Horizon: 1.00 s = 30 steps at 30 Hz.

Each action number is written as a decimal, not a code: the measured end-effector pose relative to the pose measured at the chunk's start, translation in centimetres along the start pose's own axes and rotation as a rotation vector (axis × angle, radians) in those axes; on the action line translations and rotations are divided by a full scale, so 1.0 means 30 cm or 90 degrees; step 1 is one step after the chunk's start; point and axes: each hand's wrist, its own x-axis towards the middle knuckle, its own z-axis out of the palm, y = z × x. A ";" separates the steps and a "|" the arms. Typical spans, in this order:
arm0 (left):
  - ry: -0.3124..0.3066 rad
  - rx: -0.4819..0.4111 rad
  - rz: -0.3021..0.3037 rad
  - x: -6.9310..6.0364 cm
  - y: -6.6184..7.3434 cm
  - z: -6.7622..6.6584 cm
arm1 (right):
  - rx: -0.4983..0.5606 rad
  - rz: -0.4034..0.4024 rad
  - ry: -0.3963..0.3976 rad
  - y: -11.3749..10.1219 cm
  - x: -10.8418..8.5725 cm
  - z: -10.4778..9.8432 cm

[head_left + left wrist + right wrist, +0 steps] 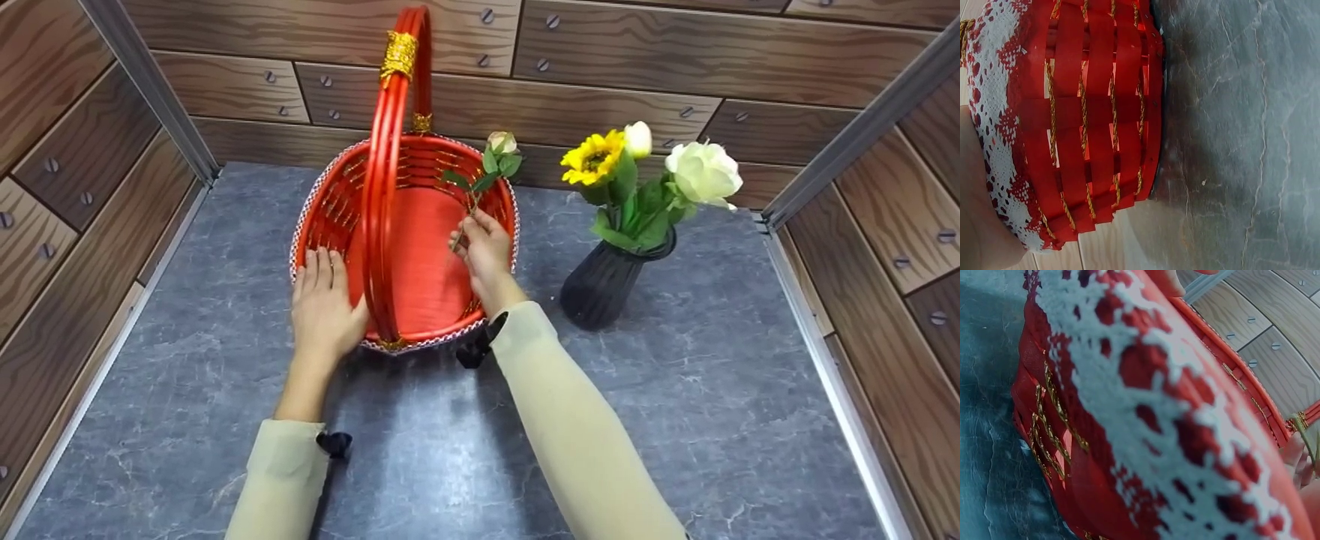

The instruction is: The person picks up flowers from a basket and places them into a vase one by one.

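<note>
A red woven basket [420, 255] with a tall arched handle [379, 187] stands on the grey marbled surface. My left hand [322, 307] rests over its near left rim, fingers straight and reaching inside. Above the basket's right part, my right hand [487, 255] pinches the thin stem of a small pale rose [501, 142]; its bloom points up and away. White lace [996, 129] edges the rim in the left wrist view, with part of the left hand against it. In the right wrist view the rim hides most of the right hand; a bit of stem [1304, 433] shows.
Right of the basket, a dark ribbed vase [607, 289] leans to the right. It holds a sunflower [594, 159], a white bud [637, 139] and a large white rose [703, 172]. Wood-patterned walls [600, 52] with metal edges enclose the surface at the back and sides.
</note>
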 end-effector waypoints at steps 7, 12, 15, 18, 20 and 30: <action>0.001 -0.011 -0.001 -0.002 0.003 -0.003 | 0.020 0.003 -0.001 0.001 0.001 0.004; 0.014 -0.010 0.001 -0.004 0.003 -0.004 | 0.017 0.002 -0.015 0.002 -0.003 0.003; 0.011 -0.008 0.000 -0.004 0.004 -0.007 | 0.018 0.001 -0.022 0.004 -0.004 0.003; 0.006 -0.004 -0.002 -0.002 0.004 -0.005 | 0.018 0.003 -0.031 0.006 -0.005 0.000; 0.006 0.000 -0.001 -0.001 0.004 -0.006 | 0.016 0.007 -0.035 0.006 -0.004 -0.001; 0.003 -0.002 0.001 -0.001 0.000 -0.005 | 0.016 0.040 -0.070 -0.004 -0.014 -0.010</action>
